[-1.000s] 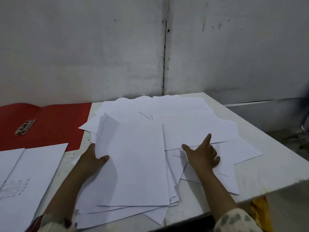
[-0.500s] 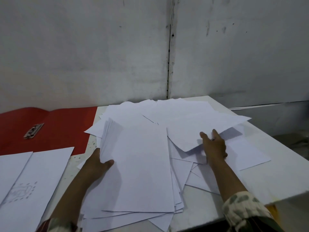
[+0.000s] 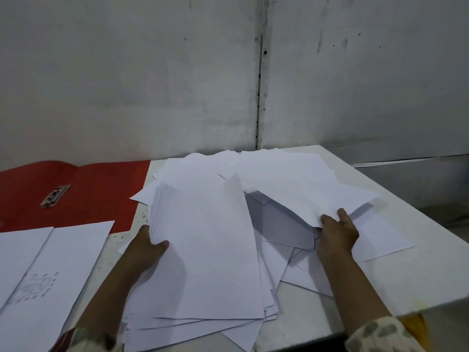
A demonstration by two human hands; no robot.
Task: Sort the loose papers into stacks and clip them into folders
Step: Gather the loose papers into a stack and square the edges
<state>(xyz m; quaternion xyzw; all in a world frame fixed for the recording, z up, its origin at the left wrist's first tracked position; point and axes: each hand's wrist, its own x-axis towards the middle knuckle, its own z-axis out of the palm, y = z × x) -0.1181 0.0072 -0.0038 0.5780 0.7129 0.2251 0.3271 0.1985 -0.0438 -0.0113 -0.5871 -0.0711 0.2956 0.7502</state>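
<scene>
wall: grey panelled wall (image 3: 152, 85) behind, one vertical seam (image 3: 260, 97) running down to the table
surface: one white table (image 3: 431, 270), speckled bare patch left of the papers, right corner edge in view
hands: two, both bare, patterned sleeves at the bottom edge
left hand: left hand (image 3: 146, 252) grips the left edge of the gathered stack (image 3: 203, 250), thumb on top, fingers hidden under the sheets
right hand: right hand (image 3: 337, 235) pinches the near edge of one loose sheet (image 3: 304, 189), lifted off the pile and casting a shadow beneath; fingers on top, thumb not seen
stack: one, many sheets, cannot count; edges fanned and uneven, lying centre of table with near ends past the table edge
loose papers: scattered pile (image 3: 291, 265) under and right of the stack, overlapping at angles, number cannot tell; more sheets spread toward the wall
folder: one red folder (image 3: 96, 189), lying open at far left, one metal clip (image 3: 55, 196) on it
other sheets: two white sheets (image 3: 63, 262) at near left, overlapping the folder's near edge, one with a faint pencil drawing (image 3: 38, 285)
in the way: stack covers much of the pile; lifted sheet hides the papers behind it
</scene>
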